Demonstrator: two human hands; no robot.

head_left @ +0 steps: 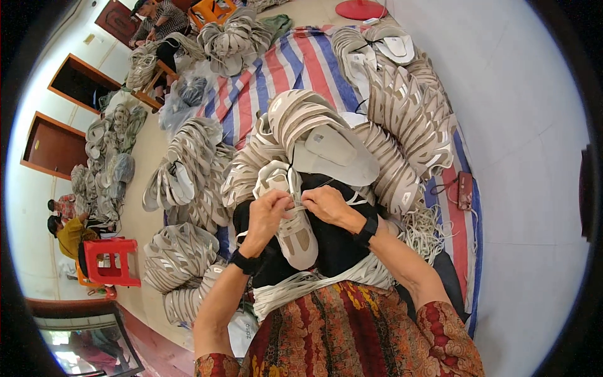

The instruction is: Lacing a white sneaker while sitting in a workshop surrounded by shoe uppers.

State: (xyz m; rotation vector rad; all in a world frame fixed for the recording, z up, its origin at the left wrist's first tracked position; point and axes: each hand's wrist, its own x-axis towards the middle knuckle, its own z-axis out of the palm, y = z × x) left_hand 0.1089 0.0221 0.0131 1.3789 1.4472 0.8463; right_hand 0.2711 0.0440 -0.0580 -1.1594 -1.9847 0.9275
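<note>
Pale wall [527, 157] rises at your 3 o'clock, and a sheet striped in red, white and blue [308, 60] covers part of the tan floor [135, 201] around you. Your beige shoe upper [297, 248] sits at the centre of the dial, on your dark-trousered lap, its toe pointing to 6 o'clock and its ankle opening toward 12. Your left hand [270, 213] is at its 10 o'clock side, fingers curled in and pinched over the lacing; your right hand [328, 206] faces it from 1 o'clock, thumb and fingertips also drawn together. Both pinch pale lace [358, 202], though the strand between your fingertips is too small to follow clearly.

At 6 o'clock a band of loose laces [326, 279] lies across your lap, and a tangled lace heap [427, 232] lies at 3. Just past the upper, at 12, you have a nested stack of uppers [308, 113]. More bundles stand at 10 [188, 157], at 9 [179, 254] and between 1 and 2 [408, 100]. A small reddish-brown case [465, 190] lies between 2 and 3, near the wall.

Farther out at 9 o'clock you see a red plastic stool [110, 261] and, beyond it, a person in yellow [72, 232]. Another seated person [166, 19] is at 11, among more bundles.
</note>
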